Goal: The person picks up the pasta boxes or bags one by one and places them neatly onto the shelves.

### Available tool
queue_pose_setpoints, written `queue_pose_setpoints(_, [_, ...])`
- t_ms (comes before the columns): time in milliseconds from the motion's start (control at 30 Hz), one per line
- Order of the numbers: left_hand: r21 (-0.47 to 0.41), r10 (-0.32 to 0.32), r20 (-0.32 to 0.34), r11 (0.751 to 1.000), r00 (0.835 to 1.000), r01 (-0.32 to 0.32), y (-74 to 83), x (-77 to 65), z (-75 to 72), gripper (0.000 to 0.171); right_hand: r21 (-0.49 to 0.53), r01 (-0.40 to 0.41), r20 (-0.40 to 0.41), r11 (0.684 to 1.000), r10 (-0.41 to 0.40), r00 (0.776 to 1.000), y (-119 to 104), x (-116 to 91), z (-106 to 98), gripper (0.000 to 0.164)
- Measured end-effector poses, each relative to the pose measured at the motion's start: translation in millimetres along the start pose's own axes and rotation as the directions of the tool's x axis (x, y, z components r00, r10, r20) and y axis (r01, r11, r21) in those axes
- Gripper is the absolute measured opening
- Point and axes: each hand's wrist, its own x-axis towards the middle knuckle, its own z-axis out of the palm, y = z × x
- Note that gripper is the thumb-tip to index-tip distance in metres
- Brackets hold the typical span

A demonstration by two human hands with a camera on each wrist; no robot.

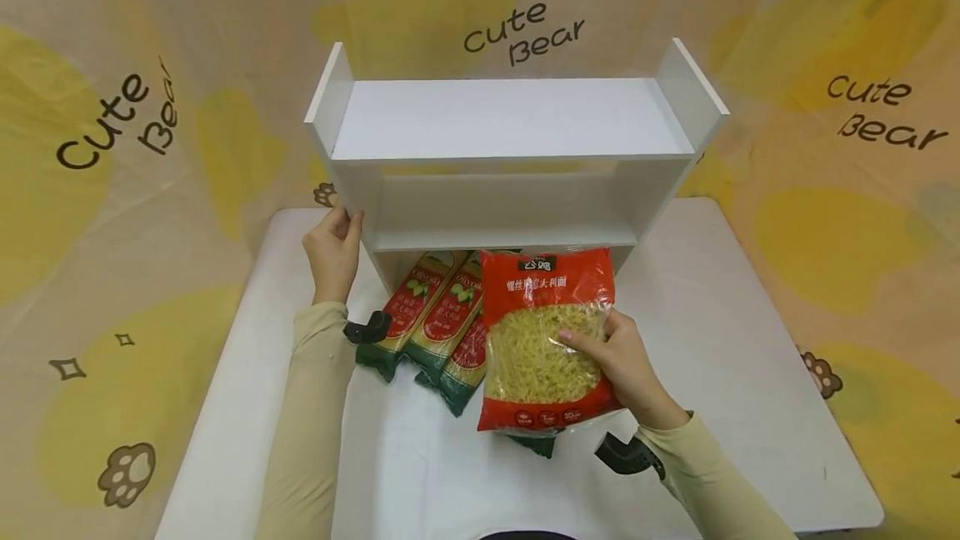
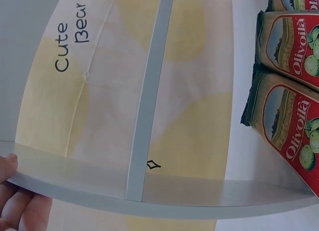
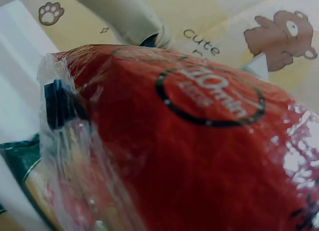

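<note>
My left hand (image 1: 332, 255) pinches the edge of the left side panel of a white shelf unit (image 1: 510, 119); in the left wrist view its thumb (image 2: 7, 167) lies on one face and the fingers curl behind the other. With my right hand (image 1: 632, 369) I grip the right side of a red and clear bag of spiral pasta (image 1: 543, 357), thumb across its front. The bag is held upright before the lowest opening, and its red end (image 3: 199, 151) fills the right wrist view. Behind it, several red and green Olivoilà packets (image 1: 450, 311) lie slanted, partly hidden by the bag.
The shelf unit stands at the back of a white table (image 1: 720, 340), against a yellow patterned cloth (image 1: 420, 7). Its middle board (image 1: 502, 237) runs just above the packets. A dark round edge (image 1: 527, 535) shows at the bottom of the head view.
</note>
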Motion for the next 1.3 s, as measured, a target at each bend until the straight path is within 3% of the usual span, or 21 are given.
queue_pose_setpoints(433, [0.011,0.003,0.012,1.000,1.000,-0.004,-1.6,-0.7,-2.2,0.020,0.045,0.121,0.061,0.992,-0.123,0.990,-40.8,-6.9,-0.7,0.033])
queue_pose_setpoints(700, [-0.010,-0.006,0.011,1.000,1.000,0.006,-1.9,0.0,-1.4,0.020,0.080,0.241,0.048,0.967,-0.245,0.968,-76.5,-2.0,-0.7,0.028])
queue_pose_setpoints(1067, [-0.016,0.005,0.009,1.000,1.000,-0.005,-2.3,-0.1,-0.7,0.024,0.109,0.401,0.010,0.910,-0.404,0.915,-119.8,21.4,12.1,0.033])
queue_pose_setpoints(1300, [-0.021,-0.005,0.013,1.000,1.000,0.005,-0.7,0.4,-0.6,0.024,0.221,0.408,-0.018,0.886,-0.414,0.910,-147.5,55.8,31.7,0.033])
